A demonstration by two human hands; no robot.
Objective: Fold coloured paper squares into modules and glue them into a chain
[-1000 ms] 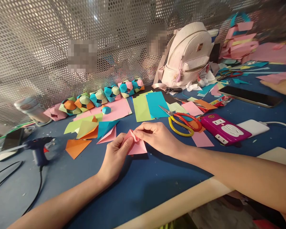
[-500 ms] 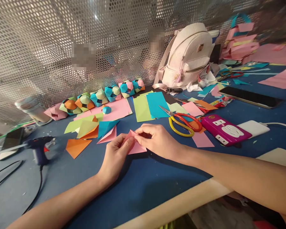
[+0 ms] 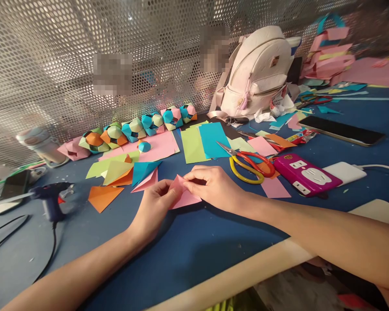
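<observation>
Paper (image 3: 187, 198), pink, part-folded, flat on the table (image 3: 197, 255) just near-left of the scissors (image 3: 249, 167). Long axis runs hand to hand. Left hand (image 3: 154, 207) grip closed on its left end, thumb on top. Right hand (image 3: 214, 186) grip pinched shut on the raised point, so right is nearer the fold. Versus a second ago: flap sits lower, paper flatter, both hands barely shifted.
</observation>
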